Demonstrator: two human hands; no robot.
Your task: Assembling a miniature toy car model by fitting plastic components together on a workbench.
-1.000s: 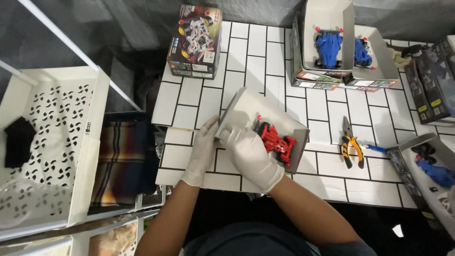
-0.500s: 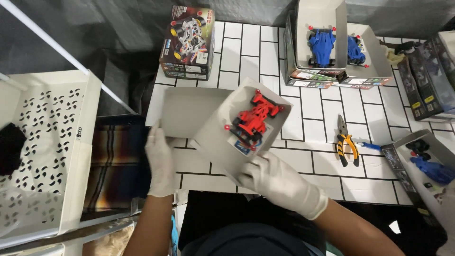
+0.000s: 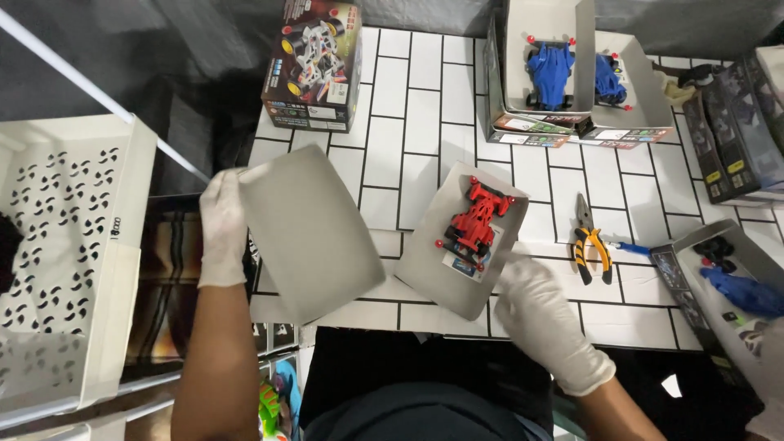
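Observation:
My left hand (image 3: 221, 224), in a white glove, grips the upper left edge of a plain grey box lid (image 3: 310, 233) held over the table's left front edge. My right hand (image 3: 541, 314), also gloved, holds the lower right corner of a grey box tray (image 3: 433, 265). A red toy racing car (image 3: 475, 220) lies in that tray, tilted, nose toward the upper right. The tray rests on the white tiled table (image 3: 408, 122). Lid and tray are apart, side by side.
Yellow-handled pliers (image 3: 590, 242) lie right of the tray. Open boxes with blue toy cars (image 3: 549, 65) stand at the back; a printed toy box (image 3: 314, 61) stands back left. A white perforated basket (image 3: 61, 245) sits at the left. Dark boxes (image 3: 735, 139) and a tray with blue parts (image 3: 739, 290) line the right edge.
My left hand has lifted the grey lid off and carried it left, away from the tray. My right hand slid to the tray's lower right corner; the red car now lies uncovered.

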